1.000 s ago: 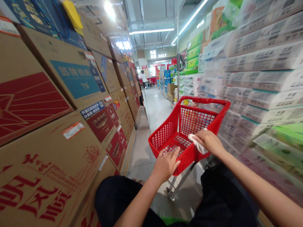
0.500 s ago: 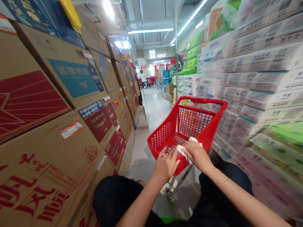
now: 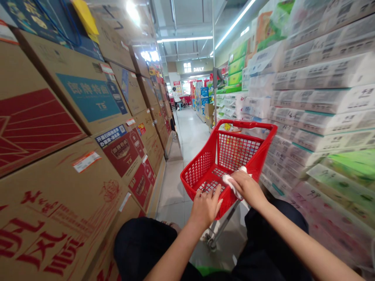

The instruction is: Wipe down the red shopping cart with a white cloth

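A red plastic basket point(image 3: 202, 166) with a lattice of holes sits on a metal cart frame point(image 3: 216, 230) in front of me. My left hand point(image 3: 205, 207) rests on its near rim, fingers spread, thumb to the right, with nothing in it. Further right along the same rim, my right hand point(image 3: 249, 187) presses a white cloth point(image 3: 232, 186) against the basket, its fingers bent over the cloth. Part of the cloth sticks out on either side of those fingers.
Stacked cardboard boxes point(image 3: 88, 97) line the left side. Piles of wrapped packs point(image 3: 316, 97) stand on the right. A tiled aisle floor point(image 3: 187, 125) runs ahead, with a metal pole point(image 3: 215, 78) beside it and a distant person point(image 3: 176, 97).
My right hand and the cloth have slid slightly right along the rim, away from my left hand. The basket appears a little further left in the view.
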The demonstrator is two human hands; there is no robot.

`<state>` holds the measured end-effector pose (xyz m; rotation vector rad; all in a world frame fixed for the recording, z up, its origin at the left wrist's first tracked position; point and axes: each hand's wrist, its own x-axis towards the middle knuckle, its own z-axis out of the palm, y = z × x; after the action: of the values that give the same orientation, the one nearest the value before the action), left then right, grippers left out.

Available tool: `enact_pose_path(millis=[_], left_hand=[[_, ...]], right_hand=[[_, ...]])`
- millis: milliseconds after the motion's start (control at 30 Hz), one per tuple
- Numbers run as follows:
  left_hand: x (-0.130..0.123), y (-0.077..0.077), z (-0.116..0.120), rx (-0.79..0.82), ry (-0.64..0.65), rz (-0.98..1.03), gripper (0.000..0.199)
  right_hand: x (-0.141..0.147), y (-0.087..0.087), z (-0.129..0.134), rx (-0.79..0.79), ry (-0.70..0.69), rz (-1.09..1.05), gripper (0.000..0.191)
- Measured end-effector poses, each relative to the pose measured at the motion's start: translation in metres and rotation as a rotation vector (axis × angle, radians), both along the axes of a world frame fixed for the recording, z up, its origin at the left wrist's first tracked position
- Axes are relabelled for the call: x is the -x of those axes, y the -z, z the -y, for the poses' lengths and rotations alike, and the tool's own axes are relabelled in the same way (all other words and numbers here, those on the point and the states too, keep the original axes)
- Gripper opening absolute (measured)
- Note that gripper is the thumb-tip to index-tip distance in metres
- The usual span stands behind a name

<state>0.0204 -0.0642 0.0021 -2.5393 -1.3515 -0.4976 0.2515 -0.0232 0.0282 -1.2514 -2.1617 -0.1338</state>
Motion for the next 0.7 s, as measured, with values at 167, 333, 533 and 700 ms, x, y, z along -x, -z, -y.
enact_pose_path(millis=[167,333,533,700], left_hand=[[-0.003,0.000,0.003,-0.015,-0.012,-0.009,0.054],[-0.014,0.001,0.001,-0.037,-0.048,0.009,0.051],[-0.025,0.002,-0.007,-0.019,-0.014,0.166,0.047],[-0.004,0.001,-0.021,-0.001,0.211,0.248,0.055]], right_hand=[[-0.002,0.000,0.000,0.016,-0.067,-0.015,0.033],[-0.016,0.002,-0.017,-0.029,0.049,-0.044,0.034],[0.015,0.008,0.001,0.005,-0.047,-0.017,0.028],[0.015,0.004,-0.005,-0.004,-0.077,0.000,0.027]])
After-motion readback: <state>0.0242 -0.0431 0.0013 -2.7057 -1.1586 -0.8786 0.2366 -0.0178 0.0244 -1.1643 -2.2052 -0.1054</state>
